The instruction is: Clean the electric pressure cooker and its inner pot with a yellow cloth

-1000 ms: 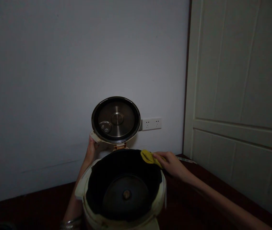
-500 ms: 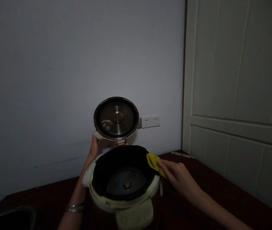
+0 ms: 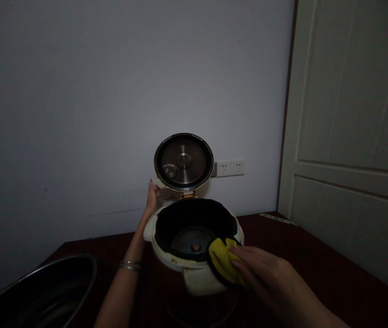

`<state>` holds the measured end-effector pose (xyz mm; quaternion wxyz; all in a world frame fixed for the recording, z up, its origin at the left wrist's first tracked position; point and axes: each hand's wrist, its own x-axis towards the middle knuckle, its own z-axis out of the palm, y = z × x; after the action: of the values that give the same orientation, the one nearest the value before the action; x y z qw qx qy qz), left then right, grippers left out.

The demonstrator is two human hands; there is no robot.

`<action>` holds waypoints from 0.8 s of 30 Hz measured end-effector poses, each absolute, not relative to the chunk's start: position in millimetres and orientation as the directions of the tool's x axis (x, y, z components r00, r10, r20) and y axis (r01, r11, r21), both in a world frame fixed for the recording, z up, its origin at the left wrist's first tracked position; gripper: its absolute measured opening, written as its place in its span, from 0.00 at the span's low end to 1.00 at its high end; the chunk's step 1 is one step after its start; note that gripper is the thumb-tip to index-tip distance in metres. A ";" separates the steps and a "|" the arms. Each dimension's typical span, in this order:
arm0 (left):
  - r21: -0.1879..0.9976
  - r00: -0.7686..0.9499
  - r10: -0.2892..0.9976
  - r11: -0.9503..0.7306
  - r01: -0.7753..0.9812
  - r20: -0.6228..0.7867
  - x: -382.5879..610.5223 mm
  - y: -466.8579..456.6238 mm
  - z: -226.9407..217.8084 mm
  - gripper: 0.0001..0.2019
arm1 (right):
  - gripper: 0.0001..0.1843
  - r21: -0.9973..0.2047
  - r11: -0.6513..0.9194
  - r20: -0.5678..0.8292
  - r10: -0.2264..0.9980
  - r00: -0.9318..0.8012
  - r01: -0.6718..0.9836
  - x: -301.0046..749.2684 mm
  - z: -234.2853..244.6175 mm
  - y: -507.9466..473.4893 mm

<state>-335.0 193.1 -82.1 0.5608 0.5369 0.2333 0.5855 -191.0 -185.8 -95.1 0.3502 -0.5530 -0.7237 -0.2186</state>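
Yellow cloth [image 3: 221, 262] is filling the right hand [image 3: 269, 271], its grip closing firmly at the front-right rim of the cooker [image 3: 171, 261]. Left hand [image 3: 152, 199] is touching the lid [image 3: 184, 161] behind the cooker, grip unclear; lost support could be dropping the lid.

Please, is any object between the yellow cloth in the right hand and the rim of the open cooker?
Nothing visible: the yellow cloth, in the right hand, overlaps the near right of the cooker rim in view. The raised lid is farther back, the left hand at its lower left.
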 end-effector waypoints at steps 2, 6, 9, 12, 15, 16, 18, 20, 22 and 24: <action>0.881 0.153 0.919 -0.287 -0.376 0.364 -344.5 193.7 -81.8 0.30 | 0.16 -0.088 0.358 0.751 0.637 -0.174 0.930 -194.2 -83.7 -189.9; 0.866 0.064 0.909 -0.370 -0.337 0.413 -367.1 182.7 -73.8 0.28 | 0.17 0.063 0.445 0.771 0.547 -0.326 0.894 -198.3 -81.9 -189.7; 0.824 -0.037 0.877 -0.464 -0.326 0.480 -381.7 164.0 -59.2 0.25 | 0.20 0.206 0.493 0.773 0.447 -0.449 0.845 -202.0 -97.0 -182.0; 0.769 -0.103 0.830 -0.549 -0.326 0.549 -391.7 139.6 -38.8 0.20 | 0.22 0.241 0.506 0.796 0.386 -0.467 0.828 -210.5 -110.1 -172.6; 0.714 -0.127 0.779 -0.617 -0.331 0.614 -396.9 111.4 -16.6 0.18 | 0.18 0.223 0.569 0.751 0.417 -0.511 0.792 -226.3 -111.3 -163.2; 0.698 -0.124 0.763 -0.635 -0.330 0.635 -397.8 101.4 -9.6 0.17 | 0.17 0.195 0.596 0.730 0.443 -0.521 0.779 -232.6 -109.3 -159.9; 0.675 -0.096 0.731 -0.665 -0.320 0.675 -398.9 80.9 3.1 0.16 | 0.16 0.113 0.653 0.687 0.493 -0.534 0.749 -244.3 -102.6 -153.2; 0.648 -0.039 0.688 -0.699 -0.302 0.725 -399.7 60.1 13.6 0.14 | 0.17 0.008 0.690 0.645 0.549 -0.531 0.724 -251.9 -92.8 -148.0; 0.622 0.046 0.636 -0.734 -0.274 0.770 -401.0 39.6 21.8 0.12 | 0.19 -0.109 0.701 0.587 0.618 -0.524 0.705 -253.1 -80.4 -145.6; 0.611 0.170 0.587 -0.756 -0.235 0.791 -403.1 20.0 27.8 0.11 | 0.22 -0.200 0.684 0.567 0.665 -0.487 0.702 -248.6 -66.3 -146.0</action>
<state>-403.1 20.0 27.8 0.3256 0.6921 0.1271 0.6315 -248.6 -146.0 -66.3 0.3154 -0.3965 -0.8616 -0.0292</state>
